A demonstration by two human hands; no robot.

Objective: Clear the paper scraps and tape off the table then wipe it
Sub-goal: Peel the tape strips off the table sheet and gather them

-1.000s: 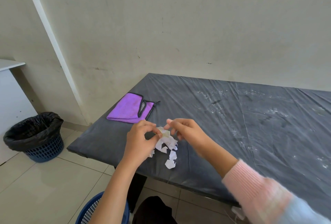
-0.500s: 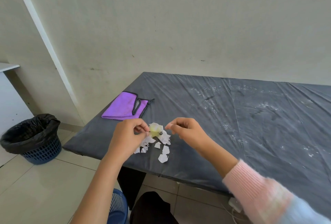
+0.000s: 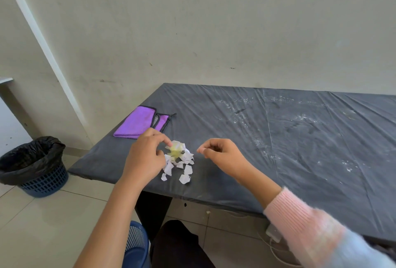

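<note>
— Tabletop first: what is it like?
— Dark grey under a wrinkled clear film, with white specks scattered over its far and right parts. It stands against a pale wall with a white strip running up it at the left.
— And around it?
— Tiled floor. To the left stands a blue basket bin lined with a black bag. Part of a second blue basket shows at the near edge, beside the left arm.
— Where are the task's things?
— A folded purple cloth lies at the far left corner. The paper scraps lie in a small heap by the near left edge. A yellowish tape wad with scraps stuck to it is at the heap's far end. Whether it is lifted off the heap, I cannot tell.
— The hands?
— The left hand pinches the wad's left side between thumb and forefinger. The right hand, its arm in a pink sleeve, hangs just right of the heap. Its fingers are curled, thumb to forefinger, with nothing visible in them.
— What differs from a second ago?
— Then both hands held the wad together. Now the right hand has drawn off to the right, apart from it. Cloth and heap lie where they lay.
</note>
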